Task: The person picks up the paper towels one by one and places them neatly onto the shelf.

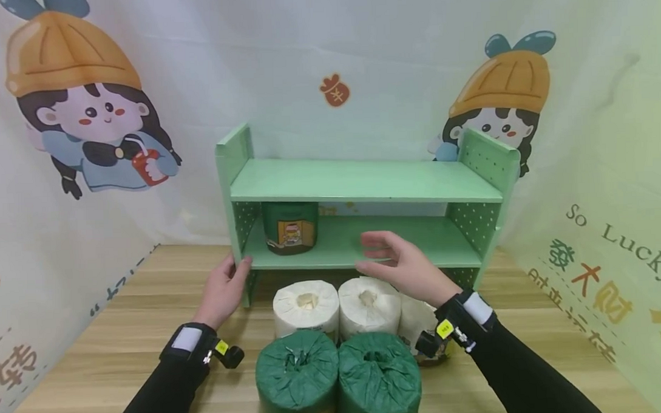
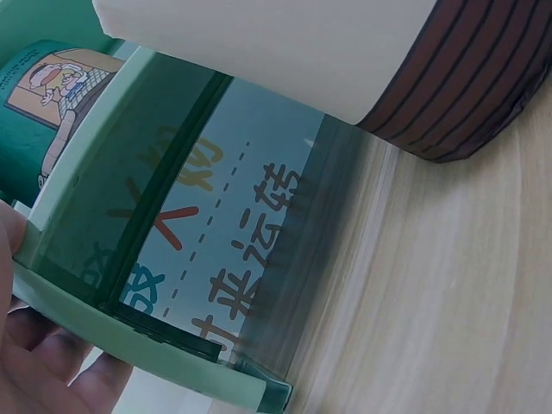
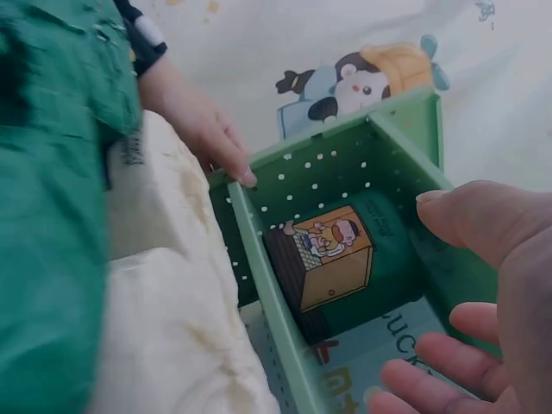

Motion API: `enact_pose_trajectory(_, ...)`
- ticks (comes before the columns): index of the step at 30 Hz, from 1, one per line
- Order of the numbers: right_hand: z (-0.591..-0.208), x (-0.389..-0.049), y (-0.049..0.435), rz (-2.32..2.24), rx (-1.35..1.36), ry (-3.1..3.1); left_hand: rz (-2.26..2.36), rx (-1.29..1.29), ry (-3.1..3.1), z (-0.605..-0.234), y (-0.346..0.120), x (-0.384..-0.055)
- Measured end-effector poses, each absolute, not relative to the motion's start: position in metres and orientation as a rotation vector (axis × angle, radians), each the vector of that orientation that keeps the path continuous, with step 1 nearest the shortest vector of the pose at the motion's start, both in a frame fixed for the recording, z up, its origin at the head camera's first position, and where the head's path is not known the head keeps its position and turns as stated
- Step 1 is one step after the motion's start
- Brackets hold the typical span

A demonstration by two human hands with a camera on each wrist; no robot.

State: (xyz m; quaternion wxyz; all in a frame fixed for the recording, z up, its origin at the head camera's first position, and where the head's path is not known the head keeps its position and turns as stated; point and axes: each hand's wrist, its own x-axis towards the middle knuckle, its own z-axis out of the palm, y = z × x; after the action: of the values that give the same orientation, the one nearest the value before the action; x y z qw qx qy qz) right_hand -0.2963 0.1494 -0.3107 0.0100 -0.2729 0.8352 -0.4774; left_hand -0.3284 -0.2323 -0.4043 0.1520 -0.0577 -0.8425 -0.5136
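A light green two-tier shelf [image 1: 362, 180] stands on the wooden table. On its lower board, towards the left end, sits a green wrapped toilet paper roll [image 1: 290, 229]. My left hand [image 1: 223, 290] holds the shelf's left side panel, thumb at the front edge and fingers on the outer face. My right hand [image 1: 403, 266] hovers before the lower board, its fingers spread and nothing in them; in the right wrist view the green roll [image 3: 354, 259] lies beyond the fingers.
Before the shelf are white-wrapped toilet paper rolls [image 1: 305, 304], one partly hidden under my right wrist. Nearer to me stand two green-wrapped rolls [image 1: 298, 378], side by side. A printed cloth [image 1: 282, 68] hangs behind. Wooden tabletop [image 1: 148, 316] shows on both sides.
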Motion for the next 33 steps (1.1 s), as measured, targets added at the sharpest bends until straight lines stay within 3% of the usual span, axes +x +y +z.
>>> enact_pose_trajectory(23, -0.361, -0.200, 0.199, -1.607, -0.971, 2.468, -1.463, -0.167, -2.410, -0.405, -0.233, -0.329)
enact_pose_trajectory(33, -0.399, -0.186, 0.207, -1.523, -1.036, 2.325, -1.474, -0.188, -2.399, -0.405, -0.232, -0.328)
